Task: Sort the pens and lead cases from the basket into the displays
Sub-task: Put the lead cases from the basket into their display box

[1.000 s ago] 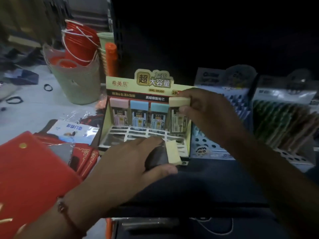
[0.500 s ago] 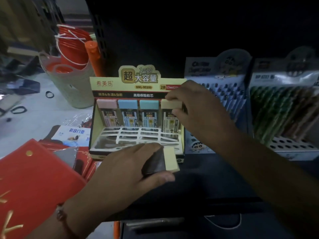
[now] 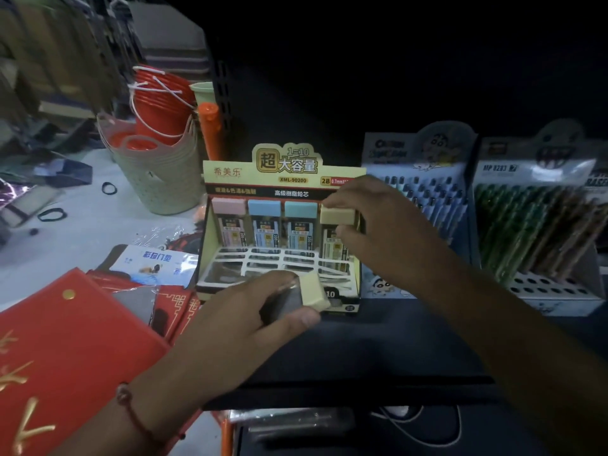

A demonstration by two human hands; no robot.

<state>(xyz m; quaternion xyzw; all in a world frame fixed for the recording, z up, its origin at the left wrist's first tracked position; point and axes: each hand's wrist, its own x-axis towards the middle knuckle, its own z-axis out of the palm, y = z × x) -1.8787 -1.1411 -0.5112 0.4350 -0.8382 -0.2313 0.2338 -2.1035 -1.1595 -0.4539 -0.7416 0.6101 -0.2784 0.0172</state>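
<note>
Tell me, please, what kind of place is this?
Probably a stationery shop: a lead case display box stands beside two pen display boxes, with stacked plastic baskets nearby.

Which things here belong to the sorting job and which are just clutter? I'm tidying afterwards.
Job: lead display; yellow case in right hand; second case in left hand; two pen displays.

Clutter: red buckets; green baskets; red envelopes; rubber bands.
</note>
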